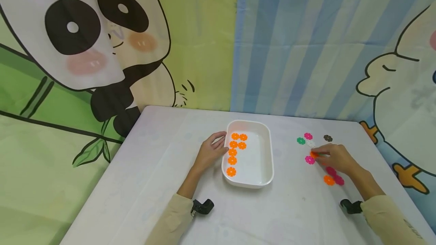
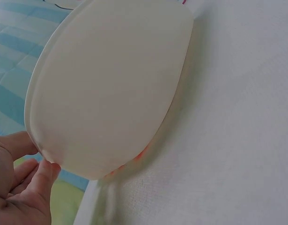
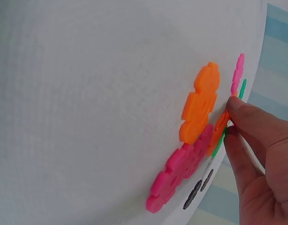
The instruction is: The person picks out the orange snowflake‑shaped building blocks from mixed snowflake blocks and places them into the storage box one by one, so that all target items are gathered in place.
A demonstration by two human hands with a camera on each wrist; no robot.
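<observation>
A white plastic tray [image 1: 257, 154] stands mid-table, with several orange flower-shaped discs [image 1: 232, 152] lined up along its left side. My left hand [image 1: 212, 152] holds the tray's left rim between thumb and fingers; the left wrist view shows that grip at the tray's outer wall [image 2: 111, 89]. Over on the right, my right hand [image 1: 337, 158] pinches an orange flower disc [image 3: 222, 124] between thumb and forefinger, at the table surface. Close to those fingers lie a pink disc [image 1: 309, 160], a white disc [image 1: 310, 143] and a green disc [image 1: 301, 140].
Nearer the right forearm lie another orange disc [image 1: 329, 180] and dark pink discs [image 1: 338, 179]. A dark brown disc [image 1: 328, 138] and a further pink disc [image 1: 308, 136] sit farther back. A cartoon-printed curtain [image 1: 190, 41] hangs behind the white table [image 1: 163, 150].
</observation>
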